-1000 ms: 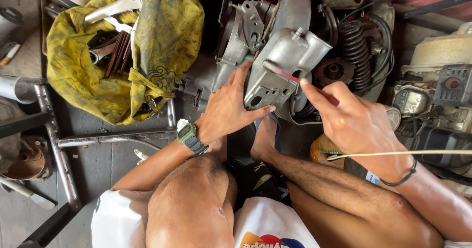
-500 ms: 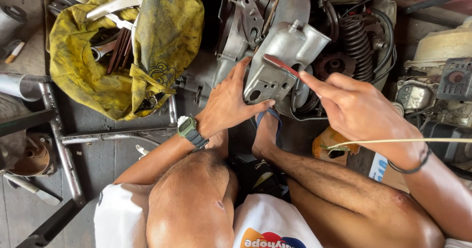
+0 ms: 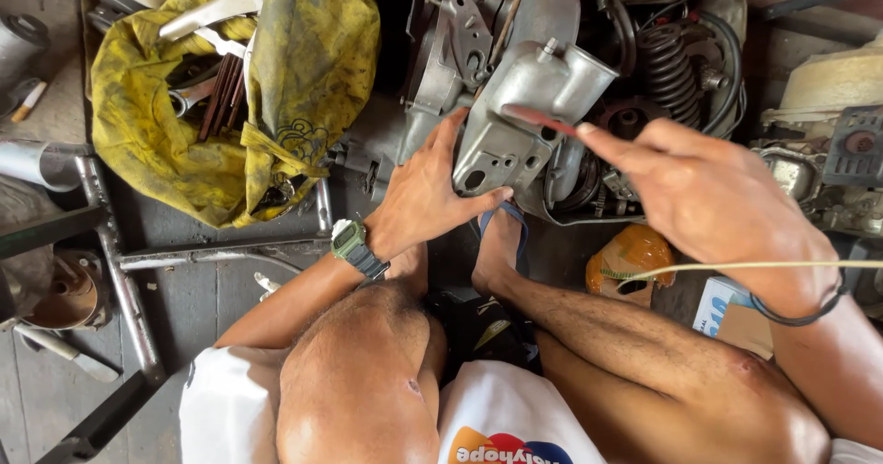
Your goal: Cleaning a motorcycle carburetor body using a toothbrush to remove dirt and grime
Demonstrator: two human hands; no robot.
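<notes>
Step in hand, as I judge it: working a tool into the grey metal engine cover (image 3: 529,119) while bracing it.

Left hand (image 3: 428,193) lies flat and spread against the cover's lower left side, thumb hooked under its bottom edge, fingers up along the edge. Not clamped round anything, just pressing and steadying. Green wristwatch (image 3: 354,246) on that wrist.

Right hand (image 3: 708,188) pinches a thin red-handled tool (image 3: 538,121) between thumb and forefinger, narrow grip, tip end laid across the cover's upper face. Whether the tip sits in a screw or a seam I cannot tell; too small. Black band on the right wrist.

The cover sits upright against the engine block (image 3: 478,32), directly between the two hands, touching the left palm and touching the tool. Coil spring (image 3: 667,64) just right of it.

Next move likely calls for a steady left-hand hold so the cover doesn't shift, and fine control of the tool tip with the right.

Around: yellow rag (image 3: 303,68) with wrenches well left, metal frame (image 3: 120,262) on the floor, orange cup (image 3: 635,257) near the knee.
</notes>
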